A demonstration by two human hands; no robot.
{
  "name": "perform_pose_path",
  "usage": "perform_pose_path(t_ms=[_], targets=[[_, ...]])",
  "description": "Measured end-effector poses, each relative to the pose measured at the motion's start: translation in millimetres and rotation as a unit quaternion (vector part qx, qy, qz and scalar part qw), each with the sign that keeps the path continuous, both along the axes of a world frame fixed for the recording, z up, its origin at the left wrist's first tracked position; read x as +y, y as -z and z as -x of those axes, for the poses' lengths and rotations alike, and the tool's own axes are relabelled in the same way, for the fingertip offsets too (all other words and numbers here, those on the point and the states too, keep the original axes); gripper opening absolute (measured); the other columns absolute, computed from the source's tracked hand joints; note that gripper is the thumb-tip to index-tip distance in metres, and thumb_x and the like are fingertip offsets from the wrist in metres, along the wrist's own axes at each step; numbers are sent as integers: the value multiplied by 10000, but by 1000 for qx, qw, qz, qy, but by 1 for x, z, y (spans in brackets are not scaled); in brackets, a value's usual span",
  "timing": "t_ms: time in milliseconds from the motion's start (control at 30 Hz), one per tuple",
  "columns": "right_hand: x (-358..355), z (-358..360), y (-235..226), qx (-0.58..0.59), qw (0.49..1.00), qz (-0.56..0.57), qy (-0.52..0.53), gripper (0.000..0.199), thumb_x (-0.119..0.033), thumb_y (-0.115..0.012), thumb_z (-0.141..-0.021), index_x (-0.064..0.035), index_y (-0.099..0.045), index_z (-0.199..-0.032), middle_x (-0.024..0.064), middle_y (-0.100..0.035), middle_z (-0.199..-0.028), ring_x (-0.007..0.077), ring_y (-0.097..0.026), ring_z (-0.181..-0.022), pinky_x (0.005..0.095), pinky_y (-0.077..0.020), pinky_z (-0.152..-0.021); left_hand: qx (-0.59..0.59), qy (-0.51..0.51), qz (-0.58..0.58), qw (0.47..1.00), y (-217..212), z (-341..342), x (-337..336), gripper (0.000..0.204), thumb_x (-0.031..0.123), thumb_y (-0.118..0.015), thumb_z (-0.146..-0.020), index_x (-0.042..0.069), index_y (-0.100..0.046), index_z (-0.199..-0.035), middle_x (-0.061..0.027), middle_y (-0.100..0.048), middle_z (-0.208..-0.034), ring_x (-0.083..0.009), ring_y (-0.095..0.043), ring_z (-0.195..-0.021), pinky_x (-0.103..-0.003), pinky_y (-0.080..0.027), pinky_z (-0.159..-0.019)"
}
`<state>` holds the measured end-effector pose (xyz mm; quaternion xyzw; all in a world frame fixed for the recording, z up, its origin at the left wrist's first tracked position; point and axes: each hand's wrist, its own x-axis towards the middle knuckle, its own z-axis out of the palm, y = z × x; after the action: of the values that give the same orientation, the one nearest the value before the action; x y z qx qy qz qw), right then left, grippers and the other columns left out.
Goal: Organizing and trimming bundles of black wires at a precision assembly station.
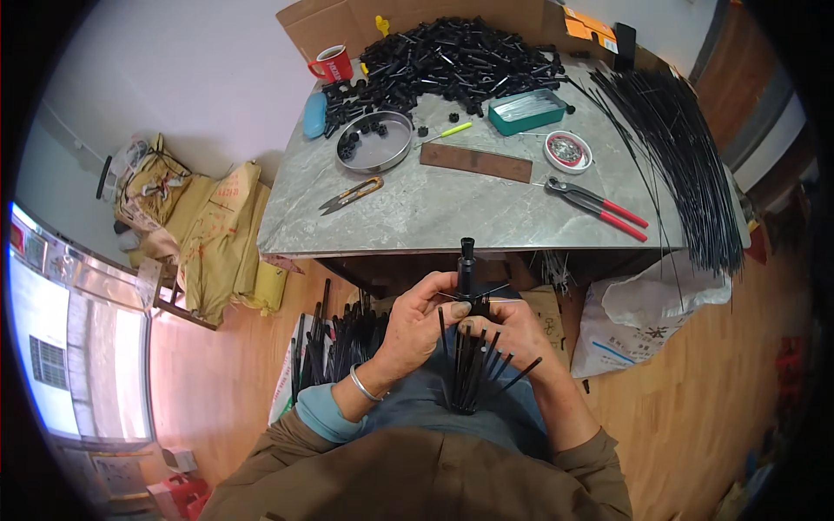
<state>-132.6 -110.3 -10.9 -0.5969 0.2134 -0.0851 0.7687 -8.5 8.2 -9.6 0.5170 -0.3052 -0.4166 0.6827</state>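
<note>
Above my lap, both hands close around one black piece. It has an upright ribbed tube (pixel 466 271) at its top, and several thin black rods (pixel 470 375) fan out below, toward me. My left hand (pixel 412 325) grips the piece from the left, with the thumb at the base of the tube. From the right, my right hand (pixel 514 337) pinches it where the rods meet the tube. A thin, wire-like strand (pixel 497 300) crosses near my right fingers. The exact joint is hidden behind my fingertips.
On the grey table (pixel 295 204) lie a heap of black plastic parts (pixel 460 61), a round metal tray (pixel 404 143), red-handled pincers (pixel 599 208), thread snips (pixel 352 194), a green box (pixel 526 111) and long black rods (pixel 686 156). A white sack (pixel 621 326) stands at right; more rods (pixel 347 339) stand at left.
</note>
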Motion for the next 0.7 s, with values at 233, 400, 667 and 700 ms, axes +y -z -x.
perform_pose_path(t_ms=[233,400,667,700], targets=[[5,5,-9,50,981,181,48,289,-271,-752,-790,11,-687,-800,32,-604,-626,50,-518,-584,264,-419,-523,-14,-15,6,1000,10,4,-4,338,152,-637,-910,-19,-540,-1184,-24,-620,-966,-63,-562,-858,-211,-473,-754],[-5,1,15,12,989,143,35,283,-261,-764,-779,9,-683,-771,19,-585,-604,60,-502,-540,273,-405,-487,-1,-14,16,1000,9,3,-7,338,147,-655,-896,-16,-554,-1174,-21,-628,-935,-53,-559,-832,-197,-468,-714],[-18,2,31,-35,989,-128,-59,198,-212,-782,-767,-38,-698,-812,-30,-634,-741,48,-542,-681,216,-425,-636,-50,21,35,998,7,0,-10,332,167,-692,-860,-22,-609,-1120,-10,-522,-972,-86,-544,-852,-226,-444,-758],[-20,2,35,-36,989,-128,-58,198,-212,-782,-767,-38,-698,-812,-30,-634,-741,48,-542,-681,216,-425,-636,-50,22,35,998,6,0,-10,332,167,-692,-860,-22,-609,-1120,-10,-522,-972,-86,-544,-852,-226,-444,-758]])
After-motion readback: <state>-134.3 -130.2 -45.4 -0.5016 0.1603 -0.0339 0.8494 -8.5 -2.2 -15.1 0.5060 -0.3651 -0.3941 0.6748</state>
